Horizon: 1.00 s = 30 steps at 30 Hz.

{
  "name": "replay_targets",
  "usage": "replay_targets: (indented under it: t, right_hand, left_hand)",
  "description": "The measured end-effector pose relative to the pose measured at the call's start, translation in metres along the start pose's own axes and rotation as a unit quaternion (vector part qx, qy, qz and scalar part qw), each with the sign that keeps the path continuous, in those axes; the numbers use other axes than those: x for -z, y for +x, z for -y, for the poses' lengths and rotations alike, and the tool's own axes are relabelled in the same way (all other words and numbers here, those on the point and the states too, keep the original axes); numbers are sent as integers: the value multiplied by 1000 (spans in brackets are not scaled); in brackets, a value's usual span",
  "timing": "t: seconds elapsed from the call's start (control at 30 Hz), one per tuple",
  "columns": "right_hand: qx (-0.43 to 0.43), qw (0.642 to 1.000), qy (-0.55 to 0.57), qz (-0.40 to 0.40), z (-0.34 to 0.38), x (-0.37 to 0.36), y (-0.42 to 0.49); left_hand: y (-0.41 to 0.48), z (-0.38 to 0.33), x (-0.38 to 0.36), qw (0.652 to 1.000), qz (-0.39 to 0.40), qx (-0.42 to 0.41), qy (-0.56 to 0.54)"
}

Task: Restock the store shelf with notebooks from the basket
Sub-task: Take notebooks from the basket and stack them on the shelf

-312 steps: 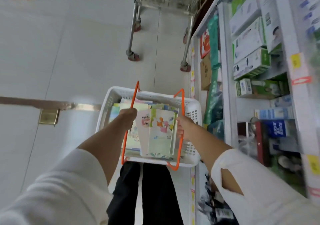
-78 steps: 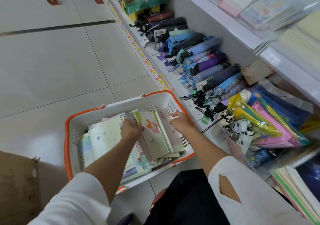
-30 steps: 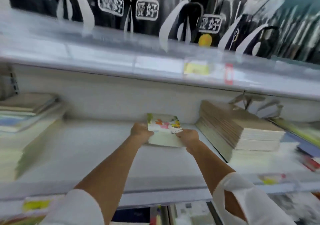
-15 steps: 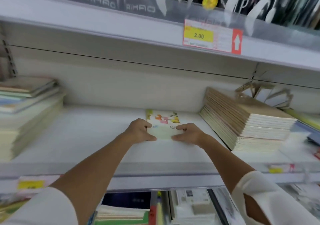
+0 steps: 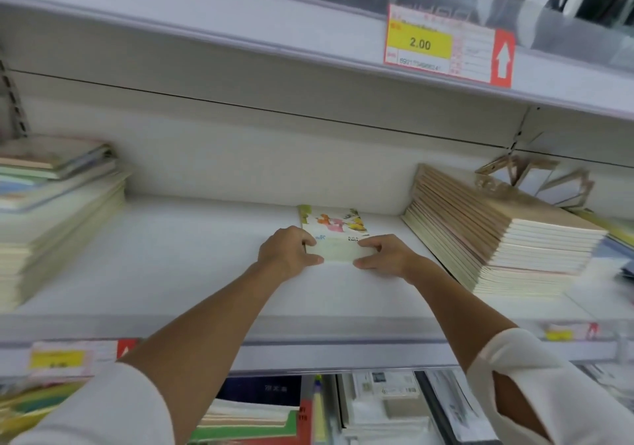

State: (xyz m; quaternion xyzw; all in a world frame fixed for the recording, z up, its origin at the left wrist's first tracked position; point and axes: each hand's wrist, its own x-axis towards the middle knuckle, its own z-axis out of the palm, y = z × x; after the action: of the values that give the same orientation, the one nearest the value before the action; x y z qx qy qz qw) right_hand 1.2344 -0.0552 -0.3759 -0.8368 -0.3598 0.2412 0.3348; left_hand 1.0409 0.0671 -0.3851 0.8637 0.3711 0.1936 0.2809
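A small stack of notebooks with a pale cover and an orange and yellow cartoon picture lies flat on the white shelf, near its middle. My left hand grips the stack's near left corner, fingers on top and thumb along the front edge. My right hand grips the near right corner the same way. The basket is out of view.
A tall slanted pile of tan notebooks stands just right of my hands. Another pile of pale notebooks fills the shelf's left end. A shelf above carries a yellow 2.00 price tag. More stationery sits on the lower shelf.
The notebooks went from the basket up to the shelf. Over the last second they came down onto the shelf board, and both hands now stay on the near corners.
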Motion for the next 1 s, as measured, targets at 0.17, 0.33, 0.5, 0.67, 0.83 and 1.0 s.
replay_targets:
  t: [0.17, 0.33, 0.5, 0.67, 0.83, 1.0]
  right_hand:
    - [-35, 999, -16, -16, 4, -7, -2]
    - [49, 973, -173, -145, 39, -25, -38]
    - [240, 942, -21, -234, 116, -90, -110]
    - [348, 926, 48, -139, 189, -199, -198]
    - [399, 916, 30, 22, 216, -323, -271]
    - [401, 901, -51, 156, 212, -432, -325]
  left_hand:
    - [1, -3, 2, 998, 46, 18, 38]
    - [-30, -6, 36, 997, -64, 40, 14]
    - [-106, 21, 98, 955, -286, 70, -19]
    - [-221, 99, 149, 908, -385, 160, -45]
    - [-354, 216, 179, 848, -405, 342, 6]
    - [-467, 293, 186, 795, -410, 447, -11]
